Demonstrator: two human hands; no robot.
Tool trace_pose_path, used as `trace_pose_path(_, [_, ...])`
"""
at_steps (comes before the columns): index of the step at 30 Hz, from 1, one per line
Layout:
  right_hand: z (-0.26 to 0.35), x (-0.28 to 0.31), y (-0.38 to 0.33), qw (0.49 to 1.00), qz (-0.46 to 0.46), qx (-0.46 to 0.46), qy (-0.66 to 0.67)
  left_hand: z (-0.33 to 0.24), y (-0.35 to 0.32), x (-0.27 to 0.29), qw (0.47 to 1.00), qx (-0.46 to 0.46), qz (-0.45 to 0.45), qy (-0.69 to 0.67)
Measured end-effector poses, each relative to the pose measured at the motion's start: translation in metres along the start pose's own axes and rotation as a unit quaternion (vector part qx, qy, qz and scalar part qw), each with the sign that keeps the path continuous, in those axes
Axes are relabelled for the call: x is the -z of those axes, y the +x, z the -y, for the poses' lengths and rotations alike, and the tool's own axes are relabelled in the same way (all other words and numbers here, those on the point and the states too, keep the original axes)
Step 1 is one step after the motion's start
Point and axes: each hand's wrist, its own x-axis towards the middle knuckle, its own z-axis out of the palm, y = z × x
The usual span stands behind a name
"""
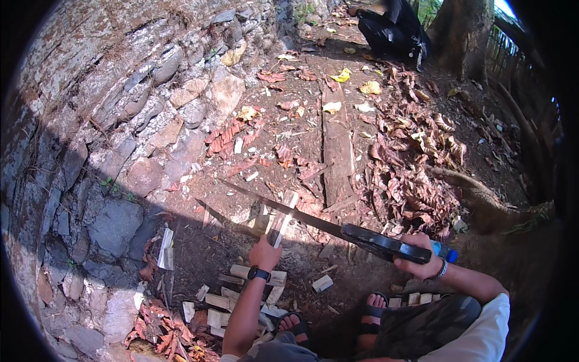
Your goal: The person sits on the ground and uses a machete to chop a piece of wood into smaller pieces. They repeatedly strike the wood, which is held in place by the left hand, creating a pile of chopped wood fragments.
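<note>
Nearest, low on the right, is the camera wearer's white sleeve (482, 332). The right hand (416, 250) has its fingers wrapped around the handle of a black-handled saw (325, 225), its blade slanting far and left across a pale wood strip (279, 228). The left hand (265, 253) grasps the strip's near end, seemingly to steady it with fingers clear of the blade. Wood blocks (220, 300) lie near the sandalled feet (294, 324); a stone wall (117, 226) rises left; far right, someone crouches (395, 30).

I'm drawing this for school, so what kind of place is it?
It looks like somewhere outdoors, perhaps a yard or dirt path: there's a rough stone wall, a thick tree trunk and lots of dry brown leaves.
</note>
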Motion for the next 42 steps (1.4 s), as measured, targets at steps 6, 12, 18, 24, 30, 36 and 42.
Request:
trace_pose_path(6, [0.014, 0.003, -0.003, 0.99, -0.139, -0.001, -0.011, -0.045, 0.019, 0.007, 0.996, -0.074, 0.019, -0.055])
trace_pose_path(12, [0.016, 0.004, -0.002, 0.987, -0.146, -0.037, 0.06, -0.037, 0.018, 0.008, 0.997, -0.038, 0.036, -0.05])
trace_pose_path(18, [0.016, 0.003, -0.008, 0.993, -0.112, -0.025, -0.006, 0.008, -0.023, 0.017, 1.0, -0.004, -0.002, -0.025])
trace_pose_path(24, [0.005, -0.018, 0.0, 1.0, -0.017, -0.019, -0.016, 0.086, -0.035, -0.023, 0.992, 0.104, -0.062, 0.018])
trace_pose_path(30, [0.001, -0.031, -0.005, 0.998, 0.053, -0.015, -0.009, 0.095, -0.044, -0.046, 0.992, 0.116, -0.039, 0.022])
trace_pose_path(36, [0.008, -0.034, 0.002, 0.996, 0.083, 0.015, -0.018, 0.105, -0.035, -0.054, 0.994, 0.1, -0.046, 0.015])
trace_pose_path(42, [0.018, -0.022, 0.0, 0.999, -0.022, -0.018, 0.016, 0.003, 0.008, -0.005, 0.999, 0.002, -0.003, -0.041])
